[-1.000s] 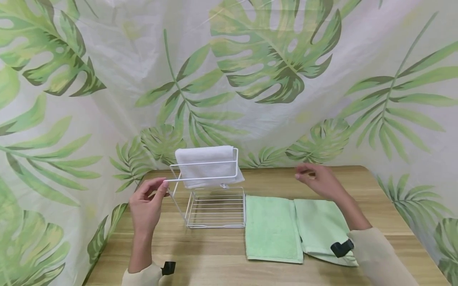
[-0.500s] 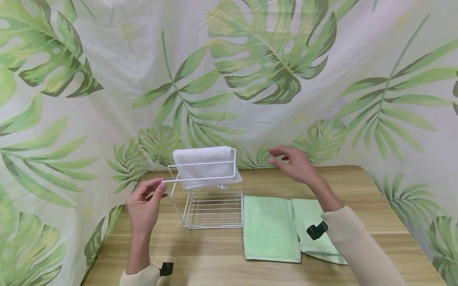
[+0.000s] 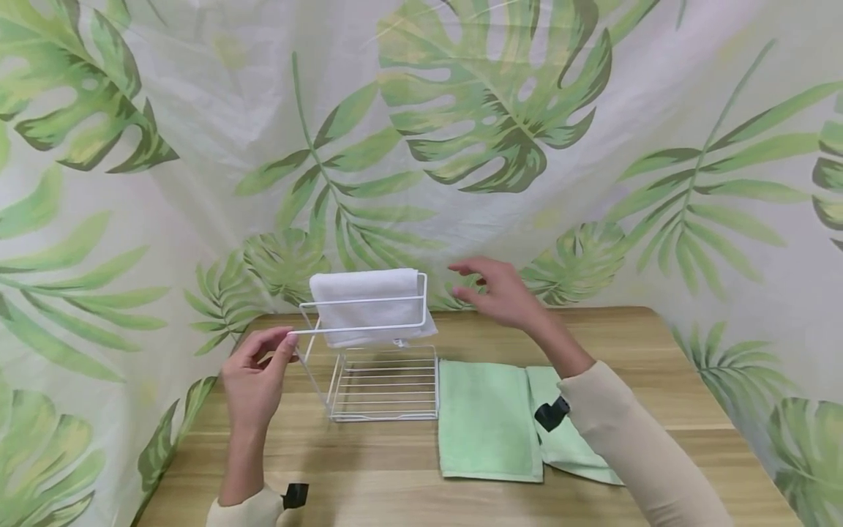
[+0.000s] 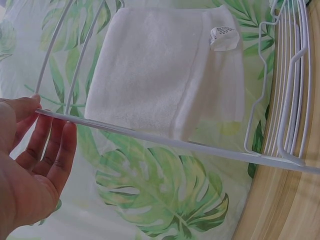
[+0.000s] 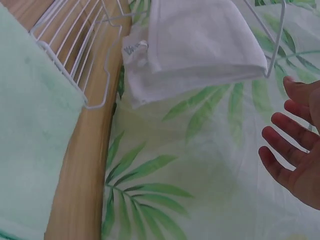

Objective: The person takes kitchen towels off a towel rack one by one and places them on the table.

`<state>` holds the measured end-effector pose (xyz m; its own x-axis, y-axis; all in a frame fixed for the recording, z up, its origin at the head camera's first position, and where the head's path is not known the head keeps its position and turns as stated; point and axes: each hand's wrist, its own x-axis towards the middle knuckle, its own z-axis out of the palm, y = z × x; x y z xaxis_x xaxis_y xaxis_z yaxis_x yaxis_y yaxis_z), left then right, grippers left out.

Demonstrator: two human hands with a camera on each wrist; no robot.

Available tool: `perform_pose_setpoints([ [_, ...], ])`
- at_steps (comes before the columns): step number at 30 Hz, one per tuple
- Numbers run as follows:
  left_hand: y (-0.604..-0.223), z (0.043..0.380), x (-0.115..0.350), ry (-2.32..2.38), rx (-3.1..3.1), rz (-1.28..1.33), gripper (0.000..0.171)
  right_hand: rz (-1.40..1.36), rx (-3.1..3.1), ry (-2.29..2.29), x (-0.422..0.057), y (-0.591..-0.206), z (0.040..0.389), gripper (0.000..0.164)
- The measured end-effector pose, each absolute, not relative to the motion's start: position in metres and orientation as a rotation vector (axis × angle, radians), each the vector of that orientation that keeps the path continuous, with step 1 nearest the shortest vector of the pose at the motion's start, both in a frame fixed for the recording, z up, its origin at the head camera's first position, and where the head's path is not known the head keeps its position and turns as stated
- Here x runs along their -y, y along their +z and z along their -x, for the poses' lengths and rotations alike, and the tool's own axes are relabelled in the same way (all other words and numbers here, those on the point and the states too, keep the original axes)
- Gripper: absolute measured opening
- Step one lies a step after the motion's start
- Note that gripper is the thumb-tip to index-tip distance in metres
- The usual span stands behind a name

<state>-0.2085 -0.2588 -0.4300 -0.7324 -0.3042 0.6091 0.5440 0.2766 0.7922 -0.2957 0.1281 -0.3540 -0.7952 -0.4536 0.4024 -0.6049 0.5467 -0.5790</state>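
A white wire rack (image 3: 383,418) stands on the table, with a slatted lower shelf and rails at the top. Over its upper rails hangs a folded white towel (image 3: 369,315); a small printed label (image 4: 223,39) shows on it in the left wrist view. My left hand (image 3: 258,377) pinches the rack's top left corner between thumb and fingers. To the right of the towel, my right hand (image 3: 497,293) is raised in the air, fingers spread and slightly bent, holding nothing. The right wrist view shows its fingers (image 5: 285,145) apart from the towel's edge.
Right of the rack lies a folded green towel (image 3: 489,424), its edge close against the rack. A second green towel (image 3: 566,446) lies beside it, partly under my right forearm. Behind the wooden table (image 3: 395,483) hangs a leaf-patterned curtain (image 3: 474,110).
My right hand has moved left and up from above the green towels to beside the white towel. My left hand keeps its pinch on the rack corner.
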Motion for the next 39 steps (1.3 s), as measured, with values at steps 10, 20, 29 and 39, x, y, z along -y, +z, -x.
perform_pose_setpoints([
  [10, -0.427, 0.208, 0.262, -1.508, 1.865, 0.212, 0.015, -1.008, 2.542, 1.010, -0.093, -0.337, 0.302, 0.047],
  [20, -0.428, 0.209, 0.260, -1.531, 1.862, 0.207, 0.015, -1.080, 2.570, 0.964, -0.068, -0.327, 0.314, 0.049],
  [29, -0.428, 0.207, 0.260, -1.494, 1.866, 0.216, 0.014, -1.171, 2.613, 0.802, -0.052, -0.323, 0.324, 0.050],
  [39, -0.429, 0.208, 0.257, -1.510, 1.867, 0.200, 0.014, -1.155, 2.719, 0.906, -0.036, -0.322, 0.337, 0.058],
])
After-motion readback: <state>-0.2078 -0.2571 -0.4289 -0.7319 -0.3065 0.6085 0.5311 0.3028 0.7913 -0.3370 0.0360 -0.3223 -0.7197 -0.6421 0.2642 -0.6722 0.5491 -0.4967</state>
